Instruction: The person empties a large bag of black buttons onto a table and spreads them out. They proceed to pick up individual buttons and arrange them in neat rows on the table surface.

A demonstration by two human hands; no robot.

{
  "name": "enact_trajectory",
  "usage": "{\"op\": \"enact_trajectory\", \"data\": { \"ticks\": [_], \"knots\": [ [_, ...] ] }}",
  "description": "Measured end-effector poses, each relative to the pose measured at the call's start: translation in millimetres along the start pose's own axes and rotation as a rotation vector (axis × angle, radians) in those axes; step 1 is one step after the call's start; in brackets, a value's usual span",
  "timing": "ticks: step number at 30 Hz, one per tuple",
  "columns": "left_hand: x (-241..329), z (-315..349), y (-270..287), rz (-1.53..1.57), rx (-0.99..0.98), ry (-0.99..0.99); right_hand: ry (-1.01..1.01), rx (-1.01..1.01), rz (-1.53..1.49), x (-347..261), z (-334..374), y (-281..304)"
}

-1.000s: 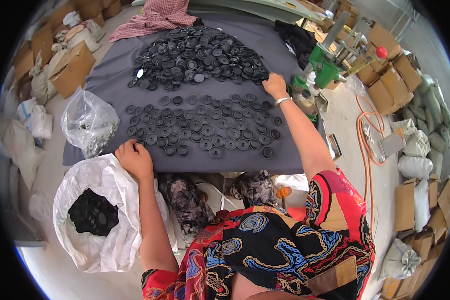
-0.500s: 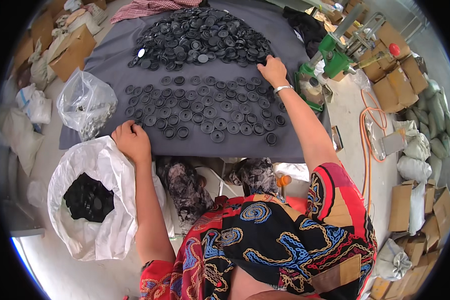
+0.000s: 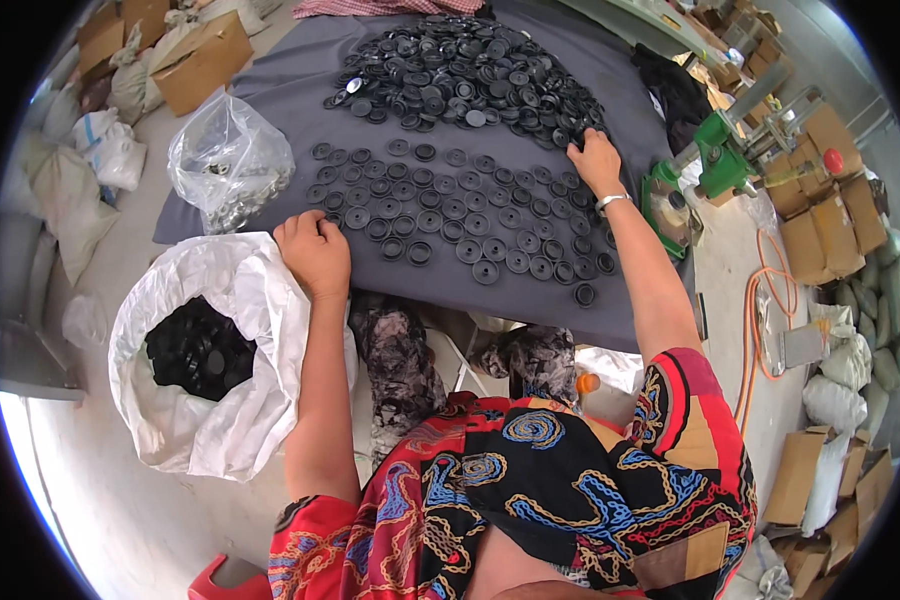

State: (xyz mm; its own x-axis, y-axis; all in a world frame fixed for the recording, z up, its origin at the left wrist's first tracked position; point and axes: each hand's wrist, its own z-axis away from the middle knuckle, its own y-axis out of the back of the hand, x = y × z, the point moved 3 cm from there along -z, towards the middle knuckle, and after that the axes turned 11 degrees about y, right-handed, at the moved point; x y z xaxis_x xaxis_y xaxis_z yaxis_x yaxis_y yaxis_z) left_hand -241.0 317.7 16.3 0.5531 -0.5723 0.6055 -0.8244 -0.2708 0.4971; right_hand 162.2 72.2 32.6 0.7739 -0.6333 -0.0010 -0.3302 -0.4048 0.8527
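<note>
Many black round plastic discs with raised rims [image 3: 454, 208] lie spread in loose rows on a grey cloth-covered table [image 3: 300, 110]. Beyond them is a large heap of the same discs [image 3: 460, 75]. At the heap's right end, my right hand [image 3: 597, 165] has thumb and fingers closed around a black disc. My left hand [image 3: 313, 250] rests at the table's front left edge, fingers curled down beside the leftmost discs; what lies under its fingertips is hidden. Against my left forearm stands a white woven sack [image 3: 270, 330] with black pieces inside [image 3: 202, 350].
A clear plastic bag of small shiny metal parts [image 3: 232, 165] sits on the table's left side. Right of the table stands a green hand press [image 3: 715, 155]. An orange hose [image 3: 750, 320] runs over the floor. Cardboard boxes [image 3: 202, 65] and sacks line both sides.
The view has turned, so the table and sack appear shifted, and a red object now shows at the lower left. Both hands keep nearly the same places by the discs.
</note>
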Motion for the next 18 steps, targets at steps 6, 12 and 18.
{"op": "enact_trajectory", "data": {
  "ticks": [6, 12, 18],
  "knots": [
    [-3.0, 0.3, -0.4, -0.016, 0.015, -0.021, -0.005, -0.076, -0.067, 10.5, 20.5, 12.5],
    [-4.9, -1.2, -2.3, -0.036, 0.005, -0.046, -0.121, -0.197, -0.207, 19.6, 23.4, 20.5],
    [-3.3, -1.1, -3.7, -0.040, -0.011, -0.034, -0.044, -0.215, -0.353, 17.1, 24.2, 23.9]
  ]
}}
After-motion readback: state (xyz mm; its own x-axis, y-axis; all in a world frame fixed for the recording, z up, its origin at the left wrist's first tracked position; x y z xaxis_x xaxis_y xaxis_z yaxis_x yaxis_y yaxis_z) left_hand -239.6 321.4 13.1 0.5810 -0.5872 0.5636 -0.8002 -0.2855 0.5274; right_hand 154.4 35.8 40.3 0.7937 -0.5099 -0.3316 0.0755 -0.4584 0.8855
